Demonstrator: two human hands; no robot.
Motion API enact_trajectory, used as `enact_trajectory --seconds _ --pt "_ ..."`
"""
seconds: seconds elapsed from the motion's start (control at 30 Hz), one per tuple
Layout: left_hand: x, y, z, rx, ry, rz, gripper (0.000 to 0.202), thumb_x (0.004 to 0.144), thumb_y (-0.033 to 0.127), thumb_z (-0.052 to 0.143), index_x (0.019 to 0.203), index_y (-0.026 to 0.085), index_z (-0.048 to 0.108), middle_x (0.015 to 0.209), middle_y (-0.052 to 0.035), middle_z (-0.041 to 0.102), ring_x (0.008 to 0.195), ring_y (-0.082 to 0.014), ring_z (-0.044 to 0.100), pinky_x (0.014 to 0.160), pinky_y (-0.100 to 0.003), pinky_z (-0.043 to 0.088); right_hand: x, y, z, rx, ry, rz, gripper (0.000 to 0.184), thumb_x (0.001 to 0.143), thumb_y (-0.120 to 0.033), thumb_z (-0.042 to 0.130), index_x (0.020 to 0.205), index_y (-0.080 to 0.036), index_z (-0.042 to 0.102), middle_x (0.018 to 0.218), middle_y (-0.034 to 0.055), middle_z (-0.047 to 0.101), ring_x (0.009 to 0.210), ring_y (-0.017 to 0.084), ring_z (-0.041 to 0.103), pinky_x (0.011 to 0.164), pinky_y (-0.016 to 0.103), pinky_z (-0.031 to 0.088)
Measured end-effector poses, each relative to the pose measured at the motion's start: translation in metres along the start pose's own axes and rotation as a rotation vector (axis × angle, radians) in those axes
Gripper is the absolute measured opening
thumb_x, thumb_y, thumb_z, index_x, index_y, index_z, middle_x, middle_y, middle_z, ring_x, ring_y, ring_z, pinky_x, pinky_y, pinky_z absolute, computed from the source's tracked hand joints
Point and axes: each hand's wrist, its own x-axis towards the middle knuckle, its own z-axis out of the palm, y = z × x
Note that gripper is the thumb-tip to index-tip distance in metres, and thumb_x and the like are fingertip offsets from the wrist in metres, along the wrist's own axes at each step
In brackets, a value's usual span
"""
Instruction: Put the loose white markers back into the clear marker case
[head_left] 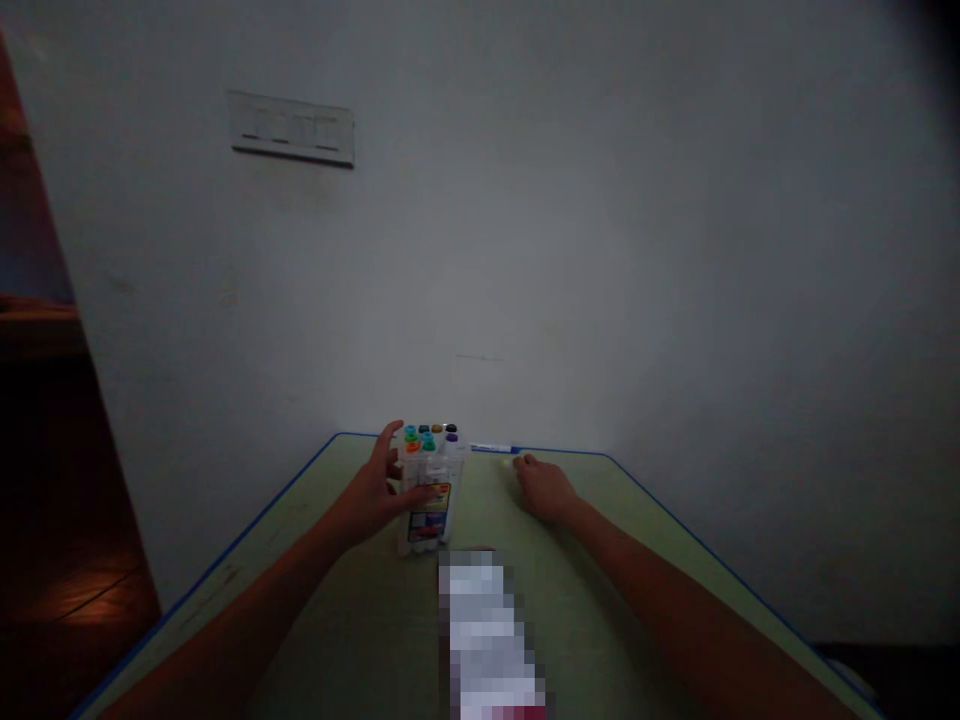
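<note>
A clear plastic marker case (430, 500) stands upright on the table, with coloured marker caps (427, 438) showing at its top in blue, green, orange, purple and black. My left hand (382, 482) is wrapped around its left side, the thumb across the printed front label and the fingers at the side and back. To the right, my right hand (546, 488) is low over the table with its fingers closed together. A small pale yellowish thing (506, 462) shows at its fingertips, too blurred to name. Just behind lies a white marker with a blue cap (491, 448).
The pale green table (360, 620) has a blue edge and stands against a grey wall (525, 250). A blurred-out white object (487, 630) lies at the front middle. A switch panel (292, 130) is on the wall. Left of the wall is a dark tiled floor (67, 560).
</note>
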Motion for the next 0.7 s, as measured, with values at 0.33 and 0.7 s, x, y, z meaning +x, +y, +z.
enact_trajectory --seconds 0.33,0.7 --pt "0.002 -0.002 -0.001 -0.014 0.017 0.019 0.101 0.064 0.042 0.074 0.14 0.022 0.011 0.119 -0.0152 0.056 0.094 -0.0273 0.063 0.079 -0.045 0.053 -0.074 0.02 -0.013 0.205 0.15 0.156 0.034 0.09 -0.018 0.032 0.117 -0.016 0.052 0.109 0.0103 0.06 0.089 0.019 0.061 0.073 0.027 0.041" --pt "0.004 -0.009 -0.008 -0.04 0.055 0.043 0.104 0.064 0.038 0.073 0.143 0.021 0.007 0.117 -0.0138 0.058 0.095 -0.0261 0.063 0.08 -0.044 0.054 -0.078 0.041 0.001 0.499 0.338 0.217 0.037 0.089 -0.021 0.034 0.118 -0.012 0.054 0.112 0.0126 0.063 0.097 0.022 0.059 0.083 0.031 0.043"
